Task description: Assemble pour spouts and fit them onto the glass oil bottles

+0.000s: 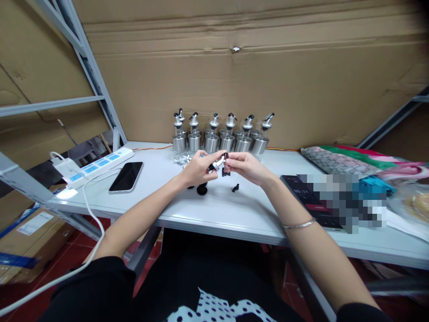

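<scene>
My left hand (199, 169) is closed around a silver-and-black bottle pourer spout (218, 163), held over the middle of the table. Against the spout's tip, my right hand (247, 166) pinches a small black piece (225, 156); whether it is joined to the spout cannot be made out. Just under the right fingertips shows another small black part (226, 172). Black round stoppers (202, 189) lie below my left hand, and a few tiny black parts (235, 188) rest to their right. Silver spout pieces (182, 159) are heaped behind the left hand, partly covered by it.
Several steel-and-glass bottles (211, 143) with pourers stand along the cardboard wall (254, 80). At left are a phone (126, 177) and a white power strip (100, 167) with a trailing cable (87, 201). On the right lie a dark tablet-like device (308, 199) and patterned fabric (348, 163).
</scene>
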{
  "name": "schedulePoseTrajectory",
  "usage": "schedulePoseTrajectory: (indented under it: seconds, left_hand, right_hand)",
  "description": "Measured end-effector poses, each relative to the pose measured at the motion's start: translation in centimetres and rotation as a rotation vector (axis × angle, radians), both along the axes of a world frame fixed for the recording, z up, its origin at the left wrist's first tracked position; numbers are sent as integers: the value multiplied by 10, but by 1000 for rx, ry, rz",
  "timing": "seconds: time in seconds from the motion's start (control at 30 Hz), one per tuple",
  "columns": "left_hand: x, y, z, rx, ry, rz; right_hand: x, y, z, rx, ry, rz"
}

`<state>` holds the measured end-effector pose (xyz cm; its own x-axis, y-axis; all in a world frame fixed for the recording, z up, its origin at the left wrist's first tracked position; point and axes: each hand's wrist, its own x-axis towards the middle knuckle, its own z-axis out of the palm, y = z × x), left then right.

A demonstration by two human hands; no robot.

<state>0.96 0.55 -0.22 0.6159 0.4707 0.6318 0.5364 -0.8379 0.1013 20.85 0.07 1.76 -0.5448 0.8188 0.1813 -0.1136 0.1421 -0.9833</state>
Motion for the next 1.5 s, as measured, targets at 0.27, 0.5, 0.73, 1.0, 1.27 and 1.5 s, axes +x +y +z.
schedulePoseTrajectory:
  seconds: [0.27, 0.5, 0.73, 1.0, 1.27, 1.5]
  left_hand:
    - [-1, 1, -1, 99, -38, -7]
    - [-1, 0, 1, 81, -63, 45]
    - [0, 1, -2, 89, -45, 56]
    - [0, 2, -4, 75, -10, 47]
    - [0, 0, -2, 68, -20, 48]
    - [0, 3, -4, 87, -58, 17]
  right_hand:
    - [-1, 4, -4, 7, 48, -55]
    - [-1, 2, -2, -34, 75, -102]
    - [-2, 4, -4, -38, 62, -78]
    - [-4, 2, -4, -49, 82, -103]
    - [-4, 2, -4, -21, 121, -146]
    - [-5, 3, -5, -9, 136, -146]
